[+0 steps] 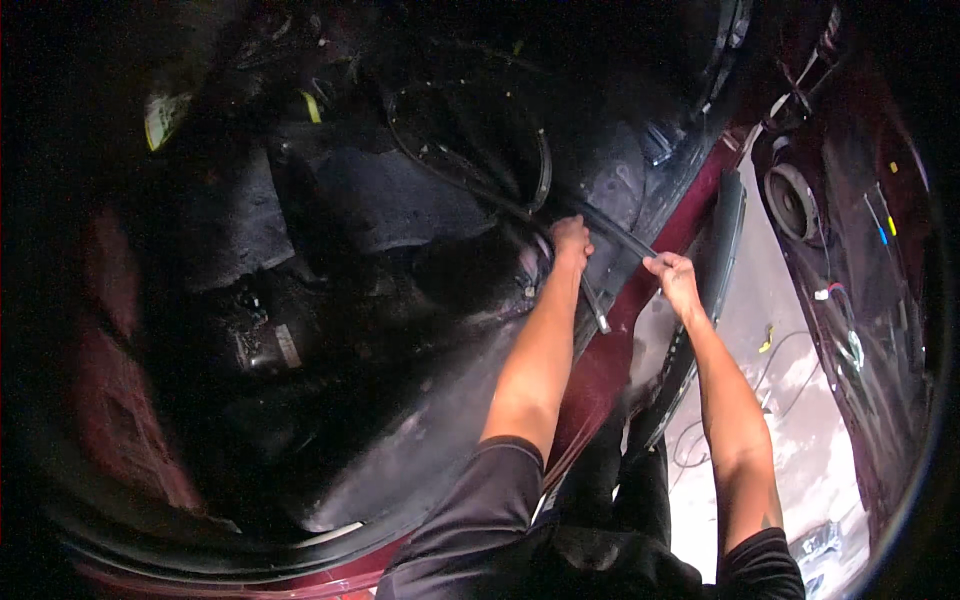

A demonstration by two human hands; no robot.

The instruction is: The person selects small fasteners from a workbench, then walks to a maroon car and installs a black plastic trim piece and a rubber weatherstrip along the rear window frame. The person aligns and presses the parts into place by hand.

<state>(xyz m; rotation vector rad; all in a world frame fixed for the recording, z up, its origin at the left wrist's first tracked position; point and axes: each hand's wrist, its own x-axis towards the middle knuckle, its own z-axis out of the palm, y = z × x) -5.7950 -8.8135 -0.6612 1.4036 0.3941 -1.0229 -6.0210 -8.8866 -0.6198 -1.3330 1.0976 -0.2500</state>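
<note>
A long black strip, which looks like a rubber door seal [620,236], runs through the car's door opening. My right hand [677,282] is closed, with thumb and fingers pinching the strip near the maroon sill. To its left, my left hand [571,240] is curled into a grip on the seal where its lengths meet; its fingers partly hide the hold. A light-tipped strip end [602,324] hangs down below the left hand. Deeper in the dark cabin, a black loop [546,165] curves away from the hands. How the lengths join is too dark to tell.
A maroon door sill [605,375] crosses beneath my arms. Beside it lies a long black trim piece [722,235]. At right stands the opened door panel [840,230], with a round speaker [790,203] and hanging wires. Grey carpet [400,200] covers part of the stripped cabin.
</note>
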